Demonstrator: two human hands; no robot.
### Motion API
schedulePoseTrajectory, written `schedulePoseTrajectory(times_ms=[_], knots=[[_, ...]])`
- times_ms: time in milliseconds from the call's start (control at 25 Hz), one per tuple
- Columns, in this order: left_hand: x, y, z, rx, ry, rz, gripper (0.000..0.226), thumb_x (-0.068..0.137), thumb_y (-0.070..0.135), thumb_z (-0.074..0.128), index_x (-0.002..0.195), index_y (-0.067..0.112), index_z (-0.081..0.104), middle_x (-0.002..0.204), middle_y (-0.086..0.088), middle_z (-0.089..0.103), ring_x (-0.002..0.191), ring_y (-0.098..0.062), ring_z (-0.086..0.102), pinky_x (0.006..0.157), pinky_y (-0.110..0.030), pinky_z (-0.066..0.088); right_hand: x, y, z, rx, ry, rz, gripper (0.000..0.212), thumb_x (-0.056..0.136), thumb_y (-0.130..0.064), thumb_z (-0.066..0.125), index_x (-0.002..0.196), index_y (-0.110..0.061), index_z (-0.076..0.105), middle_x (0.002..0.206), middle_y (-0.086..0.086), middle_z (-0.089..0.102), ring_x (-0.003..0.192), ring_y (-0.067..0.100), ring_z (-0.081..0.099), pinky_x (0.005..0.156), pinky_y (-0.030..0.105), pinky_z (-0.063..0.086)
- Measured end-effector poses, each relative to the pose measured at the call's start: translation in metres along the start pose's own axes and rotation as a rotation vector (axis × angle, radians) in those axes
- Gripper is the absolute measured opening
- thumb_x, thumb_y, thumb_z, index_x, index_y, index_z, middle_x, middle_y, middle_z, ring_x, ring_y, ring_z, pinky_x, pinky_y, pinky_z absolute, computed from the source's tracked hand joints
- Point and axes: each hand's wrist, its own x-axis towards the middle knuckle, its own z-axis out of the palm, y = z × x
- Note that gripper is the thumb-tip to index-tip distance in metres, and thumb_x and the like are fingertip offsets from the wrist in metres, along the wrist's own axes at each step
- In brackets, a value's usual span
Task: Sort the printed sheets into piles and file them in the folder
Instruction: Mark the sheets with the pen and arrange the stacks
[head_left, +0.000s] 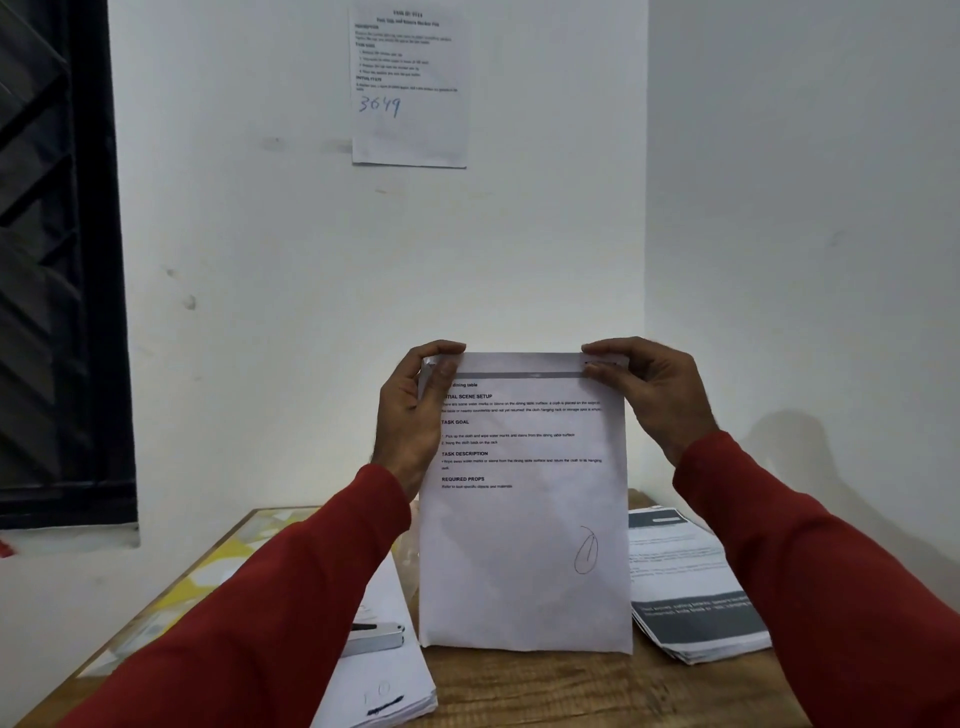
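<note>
While the head camera is looking forward and down, a bundle of printed sheets (524, 519) is standing upright on its bottom edge on the wooden table (519, 691), its printed face turned toward the viewer. The left hand (415, 410) is gripping the top left corner, thumb lying across the front and fingers curling over the top edge. The right hand (649, 395) is pinching the top right corner the same way, thumb in front, fingers wrapping behind. Both red sleeves (270, 613) are reaching in from the lower corners, flanking the bundle. Bare table is showing just in front of the bundle's bottom edge, between the two side piles. To the left, a white pile (384, 686) is lying flat near the table's front edge, partly under the left sleeve, with a silver clip-like object (374, 636) resting on it; what it is cannot be told. To the right, a pile with dark printed bands (691, 592) is sitting close beside the bundle, apart from it. A yellow patterned surface (208, 566) is covering the table's far left. A notice sheet (408, 83) is hanging on the white wall (519, 249) above.
</note>
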Motion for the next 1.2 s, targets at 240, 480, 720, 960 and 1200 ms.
schedulePoseTrajectory(times_ms=[240, 480, 720, 960, 1200], knots=[[0.0, -0.005, -0.001, -0.019, -0.009, -0.008, 0.014, 0.099, 0.02, 0.059, 0.109, 0.019, 0.069, 0.109, 0.006, 0.069, 0.097, -0.009, 0.064, 0.082, -0.028, 0.053, -0.002, 0.001, -0.005, 0.068, 0.024, 0.06, 0.019, 0.08, 0.0, 0.076, 0.093, -0.015, 0.077, 0.087, -0.004, 0.077, 0.084, 0.011, 0.068, 0.083, 0.032, 0.055], [0.011, 0.011, -0.006, -0.218, -0.111, -0.187, 0.018, 0.097, 0.022, 0.061, 0.112, 0.02, 0.073, 0.108, 0.001, 0.068, 0.097, -0.016, 0.062, 0.091, -0.041, 0.054, 0.008, -0.007, -0.006, 0.164, 0.036, 0.152, 0.017, 0.077, 0.0, 0.077, 0.09, -0.011, 0.077, 0.082, 0.001, 0.077, 0.078, 0.015, 0.068, 0.07, 0.029, 0.055], [0.02, 0.008, -0.024, -0.14, -0.24, -0.493, 0.028, 0.098, 0.028, 0.061, 0.124, 0.021, 0.066, 0.11, -0.009, 0.072, 0.097, -0.027, 0.066, 0.089, -0.045, 0.054, 0.021, 0.002, -0.005, 0.107, -0.026, 0.273, 0.016, 0.075, -0.002, 0.08, 0.088, -0.012, 0.077, 0.081, 0.004, 0.076, 0.072, 0.015, 0.066, 0.069, 0.029, 0.053], [0.004, -0.026, -0.047, 0.021, -0.372, -0.689, 0.031, 0.101, 0.028, 0.055, 0.118, 0.006, 0.067, 0.105, -0.008, 0.075, 0.082, -0.022, 0.072, 0.07, -0.034, 0.061, 0.014, 0.04, 0.001, 0.035, -0.086, 0.403, 0.016, 0.075, -0.001, 0.08, 0.089, -0.008, 0.077, 0.082, 0.01, 0.074, 0.075, 0.02, 0.065, 0.075, 0.033, 0.054], [-0.034, -0.086, -0.062, 0.029, -0.418, -0.865, 0.023, 0.1, 0.018, 0.056, 0.111, 0.0, 0.067, 0.102, -0.014, 0.076, 0.08, -0.018, 0.075, 0.074, -0.032, 0.062, -0.022, 0.106, 0.019, -0.056, -0.212, 0.602, 0.014, 0.076, -0.002, 0.08, 0.084, -0.013, 0.076, 0.073, 0.005, 0.072, 0.069, 0.018, 0.064, 0.061, 0.024, 0.054]])
